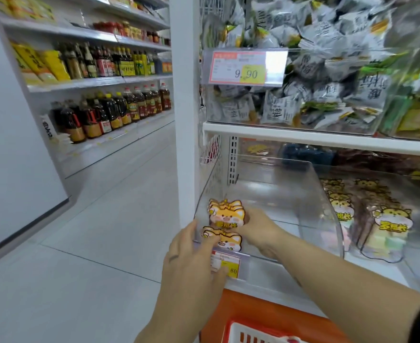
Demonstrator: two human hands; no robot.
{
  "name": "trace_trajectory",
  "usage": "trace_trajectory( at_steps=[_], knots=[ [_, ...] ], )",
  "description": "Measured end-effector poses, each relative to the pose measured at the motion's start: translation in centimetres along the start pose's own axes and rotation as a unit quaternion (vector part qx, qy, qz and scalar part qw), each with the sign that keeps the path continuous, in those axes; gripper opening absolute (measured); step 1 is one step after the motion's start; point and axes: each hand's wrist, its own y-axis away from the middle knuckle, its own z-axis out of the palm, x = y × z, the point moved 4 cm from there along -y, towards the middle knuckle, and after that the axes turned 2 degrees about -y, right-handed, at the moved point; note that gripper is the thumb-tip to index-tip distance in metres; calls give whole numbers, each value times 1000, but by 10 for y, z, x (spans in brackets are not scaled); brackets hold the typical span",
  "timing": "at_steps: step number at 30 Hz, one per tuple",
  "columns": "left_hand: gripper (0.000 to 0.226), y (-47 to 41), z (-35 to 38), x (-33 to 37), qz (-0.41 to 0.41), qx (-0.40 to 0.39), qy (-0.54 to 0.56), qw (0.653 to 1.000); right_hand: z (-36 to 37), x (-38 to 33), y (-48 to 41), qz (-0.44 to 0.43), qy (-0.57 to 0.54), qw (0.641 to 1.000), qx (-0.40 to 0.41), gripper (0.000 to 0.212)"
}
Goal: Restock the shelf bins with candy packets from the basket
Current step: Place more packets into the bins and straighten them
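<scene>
A clear plastic bin (322, 194) stands on the lower shelf, mostly bare inside. At its front left corner my right hand (256, 229) reaches in and holds an upright orange cat-faced candy packet (226, 214). In front of it a second cat packet (225, 240) stands against the bin's front wall. My left hand (194, 258) rests on the outside of that wall with its fingers spread, partly covering the price tag (226, 264). The red basket (251, 332) shows at the bottom edge.
The neighbouring bin to the right holds several cat-faced packets (387, 226). The shelf above carries a full bin of grey-and-white packets (315, 95) with a 9.90 tag (246, 70). Across the tiled aisle (110, 219) on the left, shelves hold bottles of oil (110, 115).
</scene>
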Motion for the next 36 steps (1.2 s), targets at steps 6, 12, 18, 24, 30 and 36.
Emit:
trace_trajectory(
  at_steps=[6,12,18,24,30,36],
  knots=[
    [73,4,8,-9,-16,-65,-86,994,4,20,-8,123,-2,986,-114,33],
    [75,3,11,-9,-23,-68,-97,993,-2,-3,15,72,21,992,-99,45],
    [75,4,11,-8,-30,-59,-109,992,0,-19,26,-16,127,987,-100,21],
    [75,4,11,-7,-32,-65,-115,991,2,-22,30,-10,111,990,-91,22],
    [77,5,8,-9,-36,-75,-115,990,-3,-25,35,-16,101,990,-92,28],
    [77,8,5,-11,-36,-82,-119,989,0,-32,43,-29,98,989,-106,24]
  ],
)
